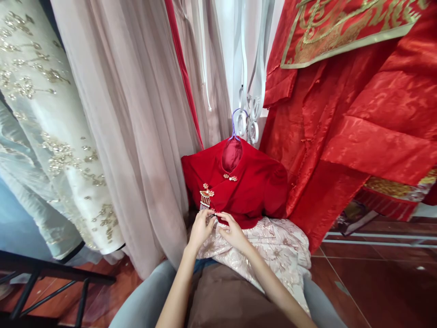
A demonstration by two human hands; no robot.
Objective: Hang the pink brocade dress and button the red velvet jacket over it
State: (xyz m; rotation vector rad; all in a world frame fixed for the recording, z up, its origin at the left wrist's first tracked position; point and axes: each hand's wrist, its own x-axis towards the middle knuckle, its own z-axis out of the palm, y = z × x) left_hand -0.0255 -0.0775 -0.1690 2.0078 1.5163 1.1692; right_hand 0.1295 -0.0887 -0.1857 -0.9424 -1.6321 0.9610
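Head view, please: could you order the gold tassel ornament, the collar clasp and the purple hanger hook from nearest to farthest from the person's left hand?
From the left hand:
1. Gold tassel ornament, just above the fingertips on the red jacket.
2. Collar clasp, higher, to the right.
3. Purple hanger hook, topmost, above the collar.

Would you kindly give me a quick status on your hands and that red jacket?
Left hand and right hand pinching hem of red jacket. Tassel clasp just above. Nothing blocking.
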